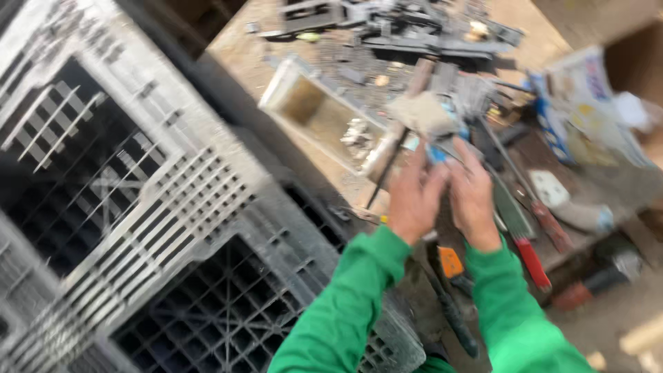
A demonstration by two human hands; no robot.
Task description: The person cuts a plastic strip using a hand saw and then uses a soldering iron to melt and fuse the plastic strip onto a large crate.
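Both my hands are raised together over a cluttered workbench, green sleeves at the wrists. My left hand (413, 197) and my right hand (472, 193) are close side by side, fingers closed around a small blue object (436, 153) between them. The frame is blurred, so what the blue object is cannot be told. Just beyond my fingers a hammer-like tool with a pale blocky head (423, 114) and a wooden handle lies on the bench.
A large grey plastic lattice pallet (159, 207) fills the left side. A pale rectangular tray (314, 110) sits on the workbench (242, 48). Red-handled tools (535, 262), an orange-tipped tool (450, 262), a colourful printed sheet (587, 103) and dark metal parts (414, 27) lie around.
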